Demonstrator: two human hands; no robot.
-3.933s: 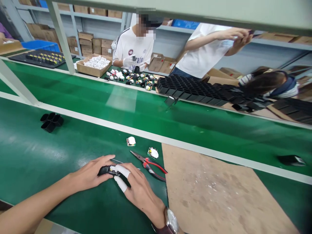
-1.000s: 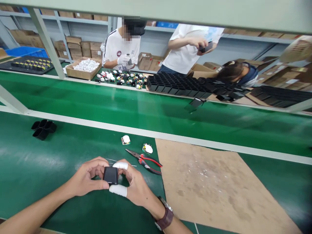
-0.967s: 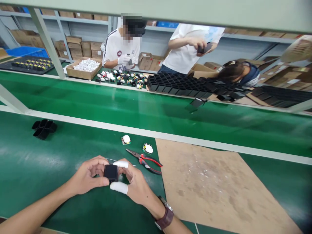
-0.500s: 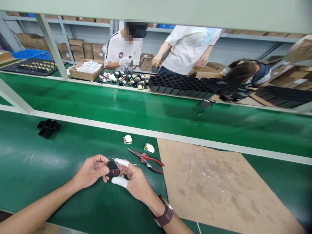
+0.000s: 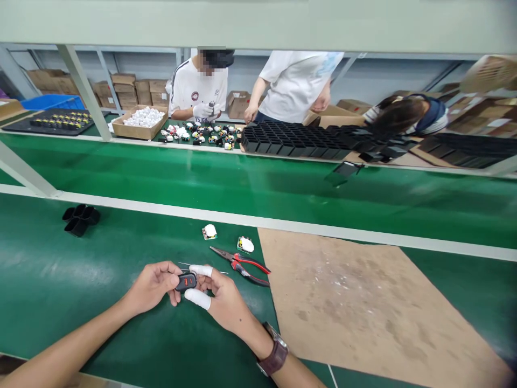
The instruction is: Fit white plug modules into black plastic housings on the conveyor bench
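Observation:
A black charger with two red-lined ports on its face is held between my hands above the green bench. My left hand pinches its left end between thumb and fingers. On its right side, my right hand grips it, with white finger cots on thumb and forefinger. Thin wire-like pieces stick out behind the fingers; what they belong to is partly hidden. Long-nose pliers with red and black handles lie just beyond my right hand. Two small circuit boards with white tops, a left one and a right one, rest behind the pliers.
Several black housings stand at the left. A stained cardboard sheet covers the bench at right. Beyond a white rail runs a green conveyor belt carrying a dark piece. Co-workers sit and stand across it, near black trays and a box.
The charger has tipped slightly in my fingers, so its port face shows more and its top less. The dark piece on the belt has shifted right. The view has moved a little.

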